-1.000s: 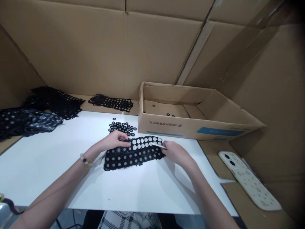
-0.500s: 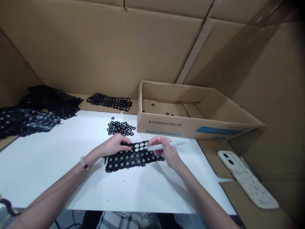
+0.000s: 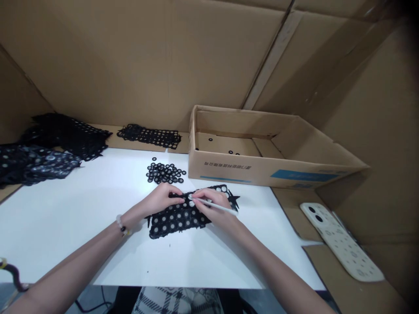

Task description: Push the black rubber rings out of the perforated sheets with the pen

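A black perforated foam sheet [image 3: 173,220] lies on the white table [image 3: 81,209], with pale discs filling many of its holes. My left hand [image 3: 162,199] grips the sheet's upper left edge, and a beaded bracelet sits on that wrist. My right hand [image 3: 212,205] lies over the sheet's right part, holding a slim white stick [image 3: 216,206]. The stick's tip touches a pale disc near my left fingers. Parts of the sheet are hidden under both hands. A pile of small black rings [image 3: 164,172] lies just beyond my left hand.
An open cardboard box [image 3: 225,172] stands beyond the sheet, with several black rings on its floor. Crumpled black sheets [image 3: 65,135] lie at the far left, and another [image 3: 149,136] at the back. A cream perforated plate [image 3: 340,240] lies at the right.
My right hand has moved left over the sheet, and the stick now lies lower against it, tip at a disc. The sheet has shifted slightly, and fewer pale discs show at its upper edge.
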`<state>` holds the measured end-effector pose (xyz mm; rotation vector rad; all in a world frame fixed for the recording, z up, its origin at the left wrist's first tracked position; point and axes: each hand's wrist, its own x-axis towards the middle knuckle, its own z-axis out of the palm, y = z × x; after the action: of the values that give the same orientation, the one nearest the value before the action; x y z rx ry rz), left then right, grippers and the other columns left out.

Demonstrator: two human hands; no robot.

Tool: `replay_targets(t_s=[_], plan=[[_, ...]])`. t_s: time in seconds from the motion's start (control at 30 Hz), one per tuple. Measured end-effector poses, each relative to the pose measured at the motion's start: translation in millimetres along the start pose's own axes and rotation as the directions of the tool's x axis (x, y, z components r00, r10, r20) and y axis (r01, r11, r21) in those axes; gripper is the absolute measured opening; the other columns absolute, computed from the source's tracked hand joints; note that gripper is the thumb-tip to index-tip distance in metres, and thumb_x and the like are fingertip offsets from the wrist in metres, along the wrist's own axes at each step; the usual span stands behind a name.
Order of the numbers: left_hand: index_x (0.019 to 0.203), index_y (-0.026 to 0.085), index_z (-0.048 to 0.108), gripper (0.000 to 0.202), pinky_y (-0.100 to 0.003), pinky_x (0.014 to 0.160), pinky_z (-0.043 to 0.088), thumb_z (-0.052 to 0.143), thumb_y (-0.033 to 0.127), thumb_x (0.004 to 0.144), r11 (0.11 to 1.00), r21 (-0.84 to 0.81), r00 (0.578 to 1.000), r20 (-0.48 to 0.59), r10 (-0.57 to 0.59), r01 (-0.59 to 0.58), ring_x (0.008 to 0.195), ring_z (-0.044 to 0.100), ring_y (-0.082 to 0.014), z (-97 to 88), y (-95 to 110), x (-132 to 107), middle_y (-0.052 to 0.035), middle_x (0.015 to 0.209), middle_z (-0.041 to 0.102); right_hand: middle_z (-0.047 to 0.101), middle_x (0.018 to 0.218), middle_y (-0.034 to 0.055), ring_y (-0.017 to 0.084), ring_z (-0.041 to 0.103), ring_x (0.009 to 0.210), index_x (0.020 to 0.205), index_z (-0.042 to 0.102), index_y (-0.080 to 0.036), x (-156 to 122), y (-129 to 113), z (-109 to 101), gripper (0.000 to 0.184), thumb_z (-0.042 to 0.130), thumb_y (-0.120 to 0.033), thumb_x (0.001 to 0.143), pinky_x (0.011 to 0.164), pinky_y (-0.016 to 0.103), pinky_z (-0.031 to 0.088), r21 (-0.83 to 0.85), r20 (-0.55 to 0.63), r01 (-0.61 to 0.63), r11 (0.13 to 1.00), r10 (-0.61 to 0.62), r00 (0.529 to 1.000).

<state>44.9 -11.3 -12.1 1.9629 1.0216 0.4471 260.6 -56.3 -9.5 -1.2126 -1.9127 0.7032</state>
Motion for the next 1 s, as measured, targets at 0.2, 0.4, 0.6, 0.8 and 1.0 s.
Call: replay_targets(t_s=[0.2,0.4,0.6,0.8,1.0], plan=[[0.081,0.021,0.075,0.017,-0.026,0.072,0.042,0.065,0.035,0.08,0.997,0.042,0.995,-0.079,-0.056,0.059,0.081,0.065,-0.0215,2.7,3.2,-1.8,-0.0007,0.087,0.076,0.076,0.077,0.0002,0.016,0.069,0.065,0.082,0.073,-0.023,-0.5,5.3,1.5,0.011,0.063,-0.025,0.082,0.062,0.025,0.051,-0.018,-0.003,-0.016,1.0,0.016,1.0],[0.081,0.02,0.075,0.019,-0.027,0.07,0.042,0.061,0.034,0.083,0.994,0.093,0.995,-0.087,-0.051,0.059,0.075,0.064,-0.0206,4.7,9.0,-4.9,-0.0019,0.081,0.074,0.076,0.077,0.0003,0.017,0.07,0.065,0.083,0.075,-0.024,-0.8,6.6,2.5,0.011,0.064,-0.025,0.082,0.061,0.025,0.05,-0.028,-0.008,-0.051,0.998,0.051,0.999],[0.079,0.018,0.073,0.02,-0.027,0.072,0.043,0.061,0.033,0.083,1.0,-0.002,0.995,-0.101,-0.022,0.022,0.077,0.064,-0.0203,6.4,4.9,-2.2,-0.0028,0.081,0.073,0.076,0.082,0.0023,0.019,0.071,0.072,0.082,0.074,-0.023,-1.7,2.9,3.7,0.01,0.064,-0.026,0.082,0.066,0.028,0.052,0.018,-0.033,-0.055,0.998,0.056,0.998],[0.073,0.017,0.07,0.018,-0.026,0.072,0.043,0.063,0.031,0.082,0.998,-0.052,0.994,-0.103,0.019,-0.025,0.076,0.063,-0.0184,6.1,-1.9,0.9,-0.0018,0.078,0.072,0.074,0.078,0.0023,0.018,0.068,0.069,0.078,0.07,-0.022,-6.4,-1.9,14.0,0.012,0.06,-0.024,0.085,0.068,0.029,0.052,0.069,-0.086,-0.077,0.995,0.083,0.993],[0.075,0.018,0.072,0.018,-0.028,0.072,0.045,0.064,0.033,0.081,1.0,-0.023,0.993,-0.122,-0.011,0.009,0.076,0.064,-0.0199,9.9,1.3,-0.5,-0.0024,0.078,0.073,0.073,0.081,0.002,0.018,0.068,0.074,0.08,0.067,-0.022,-7.7,-1.2,21.9,0.013,0.056,-0.023,0.087,0.072,0.029,0.052,0.077,-0.091,-0.063,0.995,0.07,0.993]])
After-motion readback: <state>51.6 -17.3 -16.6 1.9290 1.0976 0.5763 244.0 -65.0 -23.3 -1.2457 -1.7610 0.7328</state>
